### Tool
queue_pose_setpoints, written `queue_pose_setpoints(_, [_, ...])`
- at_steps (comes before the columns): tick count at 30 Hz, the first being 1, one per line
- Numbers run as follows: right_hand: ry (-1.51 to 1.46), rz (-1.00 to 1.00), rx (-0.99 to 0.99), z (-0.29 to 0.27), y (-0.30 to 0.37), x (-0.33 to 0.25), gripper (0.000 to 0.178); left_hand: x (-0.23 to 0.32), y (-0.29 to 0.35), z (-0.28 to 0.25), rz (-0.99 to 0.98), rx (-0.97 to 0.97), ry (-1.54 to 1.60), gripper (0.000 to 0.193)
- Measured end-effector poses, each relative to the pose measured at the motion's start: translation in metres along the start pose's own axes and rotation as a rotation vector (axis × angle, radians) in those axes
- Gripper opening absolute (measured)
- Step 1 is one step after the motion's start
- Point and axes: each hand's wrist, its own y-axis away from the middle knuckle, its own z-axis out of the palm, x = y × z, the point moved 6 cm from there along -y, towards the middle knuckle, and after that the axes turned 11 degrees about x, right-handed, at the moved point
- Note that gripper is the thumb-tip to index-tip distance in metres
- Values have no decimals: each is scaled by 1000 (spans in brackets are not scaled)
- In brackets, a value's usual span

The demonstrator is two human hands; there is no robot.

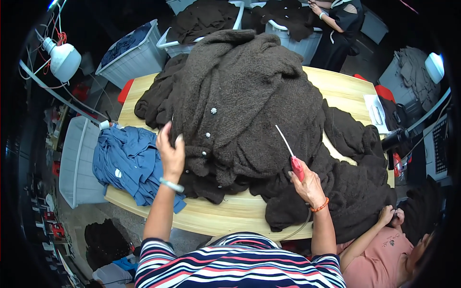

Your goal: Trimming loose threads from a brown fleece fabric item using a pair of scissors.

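Observation:
A big dark brown knitted cardigan (245,96) lies heaped on the table in front of me, with several shiny round buttons (214,111) down its left part. My left hand (171,150) is raised by the cardigan's left edge, fingers apart and holding nothing. In my right hand (309,186) is a tool with a red handle (298,168) and a long, thin, pale shaft. The shaft points up and left over the knit; whether its tip touches the cloth I cannot tell. A thin cord (303,224) hangs below this hand.
Blue garments (129,158) lie at the table's left, beside a pale bin (79,163). More dark knitwear (353,185) covers the right side, where a co-worker in pink (382,259) handles cloth. Filled bins (137,55) and another person (338,29) are behind the table. Lamps (65,60) flank it.

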Motion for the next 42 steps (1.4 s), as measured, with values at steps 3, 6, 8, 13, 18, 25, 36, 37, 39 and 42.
queue_pose_setpoints(3, [14,-105,3,4,0,-29,44,81,-31,32,236,-53,98,50])
queue_pose_setpoints(6, [-11,-170,-33,4,2,-68,44,71,-47,83,246,-213,184,49])
queue_pose_setpoints(8, [34,-167,-83,5,2,-83,43,59,-54,102,223,-230,118,46])
queue_pose_setpoints(13, [108,-176,-174,12,2,-118,41,11,-62,138,-55,-361,175,25])
queue_pose_setpoints(18, [184,-333,-285,36,3,-144,31,-29,-30,136,-381,-285,683,20])
queue_pose_setpoints(25, [202,-340,-384,68,7,-159,34,-28,-26,123,-268,-230,713,25])
queue_pose_setpoints(36, [228,-221,-158,48,-21,-181,30,-9,-106,134,144,-70,321,28])
queue_pose_setpoints(37, [228,-176,-173,49,-26,-182,31,-15,-102,132,135,-15,354,24])
queue_pose_setpoints(39, [243,-179,-155,51,-33,-185,30,-12,-90,126,155,8,391,21])
queue_pose_setpoints(42, [269,-182,-140,58,-45,-192,28,-6,-77,125,240,17,430,17])
